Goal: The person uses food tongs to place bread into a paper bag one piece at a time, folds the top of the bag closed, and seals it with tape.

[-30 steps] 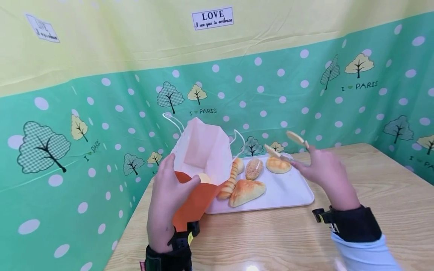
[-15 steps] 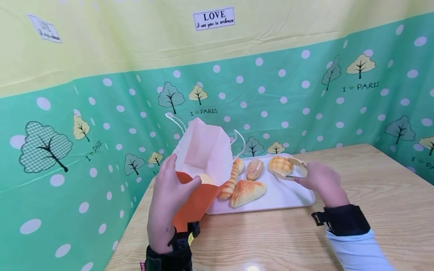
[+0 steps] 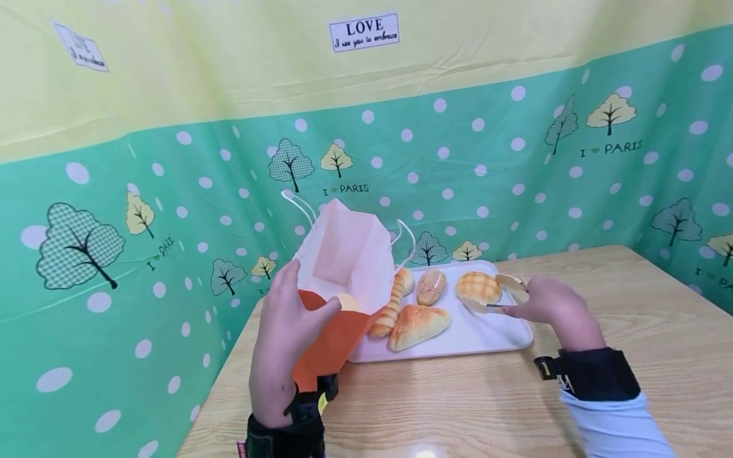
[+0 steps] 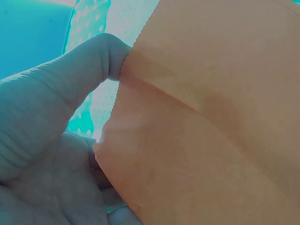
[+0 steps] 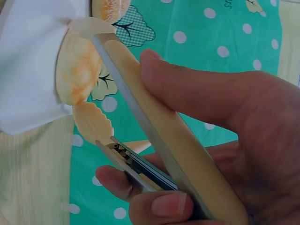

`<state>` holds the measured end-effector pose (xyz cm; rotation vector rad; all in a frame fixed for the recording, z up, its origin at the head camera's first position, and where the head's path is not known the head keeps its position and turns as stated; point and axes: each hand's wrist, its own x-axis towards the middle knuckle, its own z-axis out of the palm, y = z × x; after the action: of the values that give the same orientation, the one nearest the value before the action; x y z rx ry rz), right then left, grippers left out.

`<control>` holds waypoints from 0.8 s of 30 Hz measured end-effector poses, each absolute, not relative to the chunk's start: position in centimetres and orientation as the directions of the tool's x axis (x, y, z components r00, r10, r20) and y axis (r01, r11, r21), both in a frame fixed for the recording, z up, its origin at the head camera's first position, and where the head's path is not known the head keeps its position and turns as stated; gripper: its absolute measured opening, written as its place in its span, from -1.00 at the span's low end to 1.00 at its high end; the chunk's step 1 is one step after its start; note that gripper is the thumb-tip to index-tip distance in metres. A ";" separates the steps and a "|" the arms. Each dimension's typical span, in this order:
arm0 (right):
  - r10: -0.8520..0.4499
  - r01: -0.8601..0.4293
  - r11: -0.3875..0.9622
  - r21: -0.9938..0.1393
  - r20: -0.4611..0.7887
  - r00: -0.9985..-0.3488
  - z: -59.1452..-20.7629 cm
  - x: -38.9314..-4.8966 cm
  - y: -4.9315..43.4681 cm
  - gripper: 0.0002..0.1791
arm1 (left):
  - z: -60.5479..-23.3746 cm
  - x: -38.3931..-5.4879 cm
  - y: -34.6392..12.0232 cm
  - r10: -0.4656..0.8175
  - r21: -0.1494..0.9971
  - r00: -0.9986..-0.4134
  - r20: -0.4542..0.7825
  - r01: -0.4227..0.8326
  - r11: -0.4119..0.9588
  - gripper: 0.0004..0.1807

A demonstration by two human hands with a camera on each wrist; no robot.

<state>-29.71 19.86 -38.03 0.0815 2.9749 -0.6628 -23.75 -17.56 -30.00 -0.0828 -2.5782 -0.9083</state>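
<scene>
Golden bun [image 3: 478,287] on the tray [image 3: 487,329], likely soft: pinch its sides; your right hand [image 3: 548,301] clasps tongs [image 5: 161,123], left hand [image 3: 289,319] the bag [image 3: 368,275].

Head view: forward, down over counter [image 3: 446,394]. Wrist views close: left shares bag [image 3: 326,343] with head, right shares tongs [image 5: 159,124].

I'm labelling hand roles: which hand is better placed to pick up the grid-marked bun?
Probably the right hand: it holds the tongs, their ends spread about the grid-marked bun. The left hand is farther away, holding the paper bag.
</scene>
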 end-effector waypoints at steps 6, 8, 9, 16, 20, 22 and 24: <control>0.057 0.102 0.893 -0.438 -0.115 -0.992 -38.8 -30.1 19.9 -0.27 | -30.0 -23.8 -17.4 -0.067 0.589 -0.911 0.407 0.206 0.782 -0.11; 0.054 0.101 0.898 -0.428 -0.122 -0.991 -38.8 -30.2 20.1 -0.27 | -30.0 -23.8 -17.4 -0.066 0.587 -0.911 0.408 0.207 0.782 -0.11; 0.053 0.101 0.902 -0.420 -0.125 -0.991 -38.8 -30.2 20.1 -0.27 | -30.0 -23.8 -17.3 -0.065 0.586 -0.911 0.407 0.205 0.784 -0.10; 0.000 0.042 0.926 -0.376 -0.111 -0.994 -38.3 -30.2 20.9 -0.08 | -30.2 -23.8 -17.6 -0.076 0.593 -0.918 0.390 0.188 0.783 -0.08; -0.014 0.003 0.917 -0.400 -0.038 -0.999 -37.5 -29.8 21.2 0.01 | -30.2 -23.9 -17.7 -0.074 0.592 -0.912 0.403 0.198 0.781 -0.10; -0.002 -0.002 0.911 -0.413 0.001 -1.000 -36.9 -29.6 21.1 0.06 | -30.2 -24.0 -17.7 -0.068 0.588 -0.910 0.410 0.207 0.782 -0.11; 0.010 -0.010 0.905 -0.426 0.044 -0.999 -36.2 -29.2 20.9 0.10 | -30.2 -24.1 -17.7 -0.064 0.587 -0.908 0.413 0.211 0.782 -0.11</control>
<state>-29.23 20.92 -36.21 0.0001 3.1095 -0.6958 -24.08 -17.72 -30.22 -0.1111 -2.5582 -0.9120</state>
